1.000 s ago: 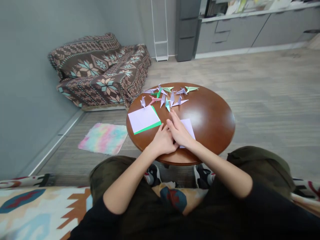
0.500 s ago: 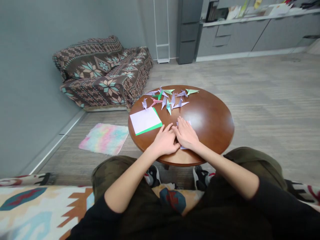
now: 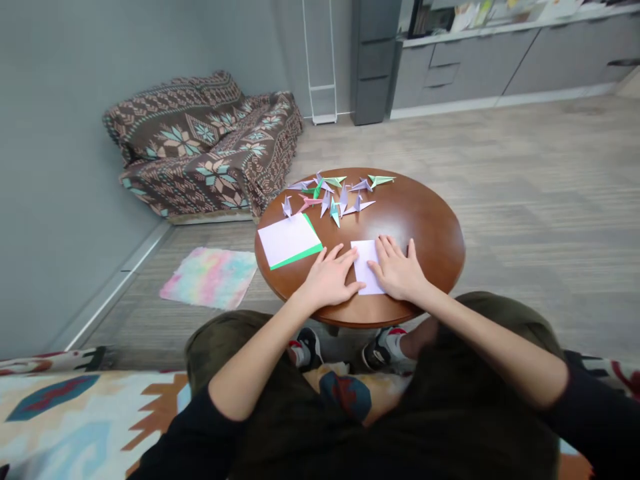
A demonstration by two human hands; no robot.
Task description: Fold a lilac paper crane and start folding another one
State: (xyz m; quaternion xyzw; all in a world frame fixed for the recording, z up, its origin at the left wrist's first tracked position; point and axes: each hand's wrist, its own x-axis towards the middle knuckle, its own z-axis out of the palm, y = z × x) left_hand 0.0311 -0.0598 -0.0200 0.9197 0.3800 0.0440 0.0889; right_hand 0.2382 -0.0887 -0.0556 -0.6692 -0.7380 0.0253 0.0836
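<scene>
pressing folded paper (image 3: 364, 260) flat on desk (image 3: 430, 227), near front edge | left hand (image 3: 330, 280) splayed, gripping nothing, pinning left edge | right hand (image 3: 397, 270) flat, fingers apart, covering right side | likely best: lining up edges, then pressing crease evenly | paper stack (image 3: 287, 240), cranes (image 3: 335, 193) lying beyond

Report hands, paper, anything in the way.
Both open, flat: left hand, right hand on pale sheet, one each side. Sheet lies on round table. Nearby paper stack, folded cranes apart from it.
</scene>
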